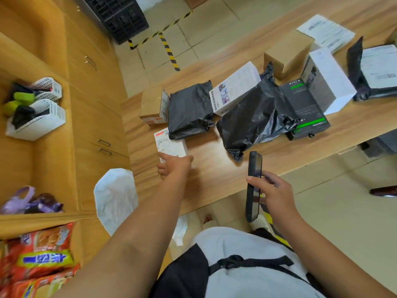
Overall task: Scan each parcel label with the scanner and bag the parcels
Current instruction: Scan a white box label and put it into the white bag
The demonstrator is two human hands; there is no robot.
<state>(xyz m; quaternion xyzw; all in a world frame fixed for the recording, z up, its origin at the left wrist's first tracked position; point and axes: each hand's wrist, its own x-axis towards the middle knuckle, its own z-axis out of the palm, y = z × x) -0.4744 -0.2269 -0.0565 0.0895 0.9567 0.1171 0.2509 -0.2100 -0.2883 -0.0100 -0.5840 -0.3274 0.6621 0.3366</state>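
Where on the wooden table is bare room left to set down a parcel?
Widest at the near edge: bare tabletop between the left hand, the black handheld scanner and the crumpled black plastic bag. Another strip along the far edge, beyond the white printed box. The middle row of parcels is crowded.

Covered, cropped, unreadable

The left hand [174,164] hides the near end of the small white labelled box [170,145], leaving its grip unclear, and the label print is too small to read. At the box's 12 o'clock a black plastic-wrapped parcel [190,110] covers its far corner. The black handheld scanner [254,186] in the right hand [272,194] shows edge-on, screen unseen. At 2 o'clock the frame crops a black-bagged parcel with a white label [378,65].
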